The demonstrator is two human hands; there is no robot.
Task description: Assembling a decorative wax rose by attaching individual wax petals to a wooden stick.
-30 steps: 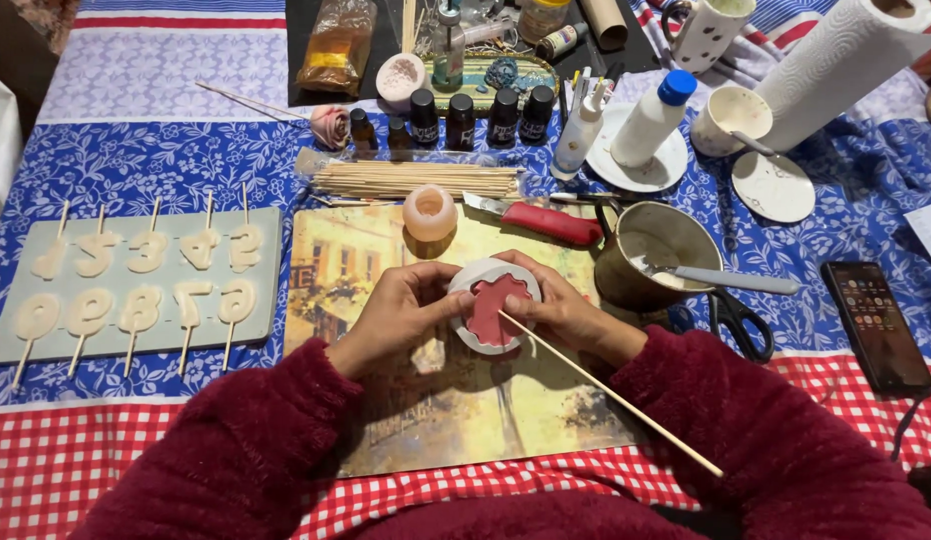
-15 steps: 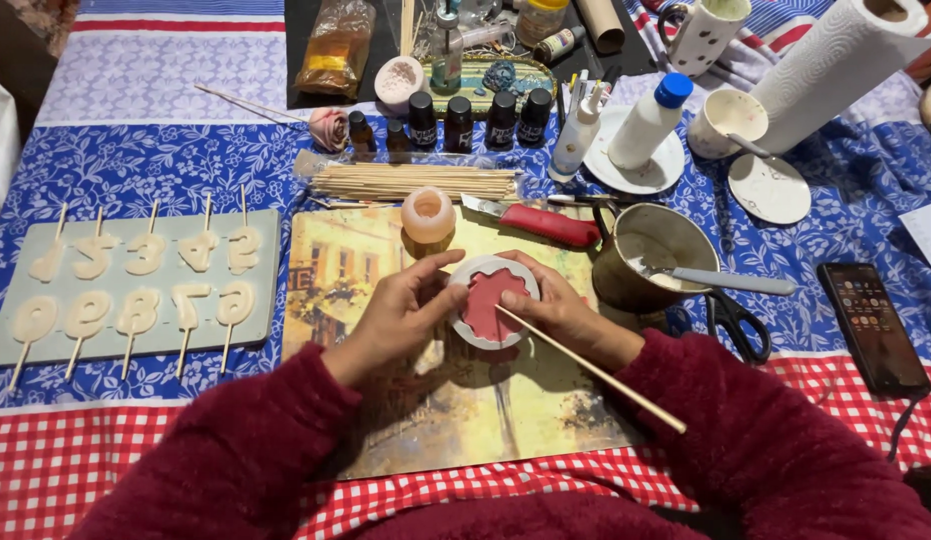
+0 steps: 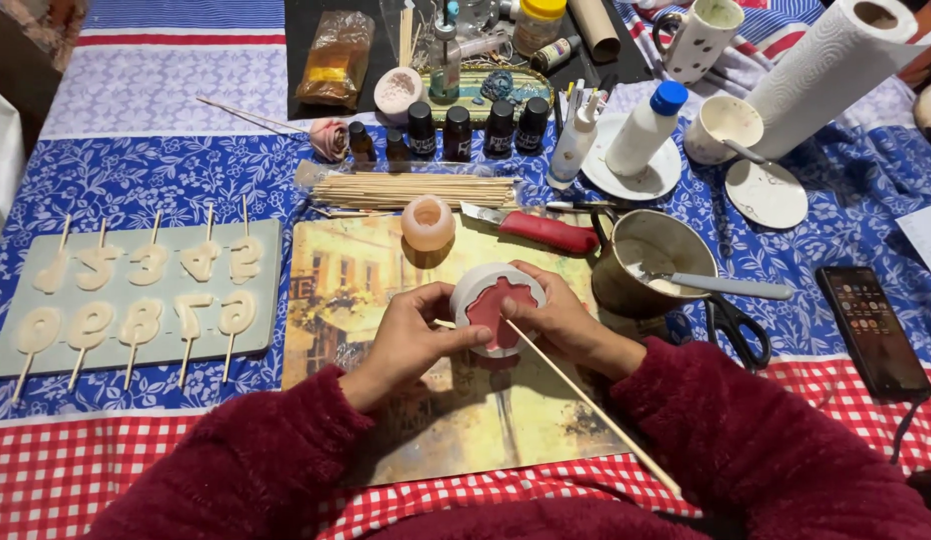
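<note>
We find the left hand (image 3: pixel 411 335) curled with its fingers pressed against the left side of a small round white mould (image 3: pixel 498 305) filled with dull red wax, thumb pinching the rim near the lower edge. The right hand (image 3: pixel 561 320) cups the mould from the right and pinches a thin wooden skewer (image 3: pixel 586 400), whose tip lies at the mould's lower rim while the shaft runs down and right over the red sleeve. The mould is held tilted just above a picture placemat (image 3: pixel 346 275) at the table's centre. Just beyond the hands, a small peach-coloured round candle (image 3: pixel 428 222) stands on the mat's upper edge, and a red-handled knife (image 3: pixel 536 228) lies beside it. To the right, close to the right hand, stands a metal pot (image 3: pixel 651 262) with pale wax and a spoon (image 3: pixel 721 286) resting in it; black-handled scissors (image 3: pixel 736 325) lie at its foot, and a dark phone (image 3: pixel 874 325) lies further right. Behind the candle we note a bundle of wooden sticks (image 3: pixel 416 186), then a row of small dark bottles (image 3: pixel 466 128). Well to the left lies a grey number mould tray (image 3: pixel 136 285) with sticks set in pale wax digits. At the far right stand a white bottle with a blue cap (image 3: pixel 646 128) on a plate, a cup (image 3: pixel 724 125) and a paper towel roll (image 3: pixel 836 65). Nothing stands between the hands and the mould.
</note>
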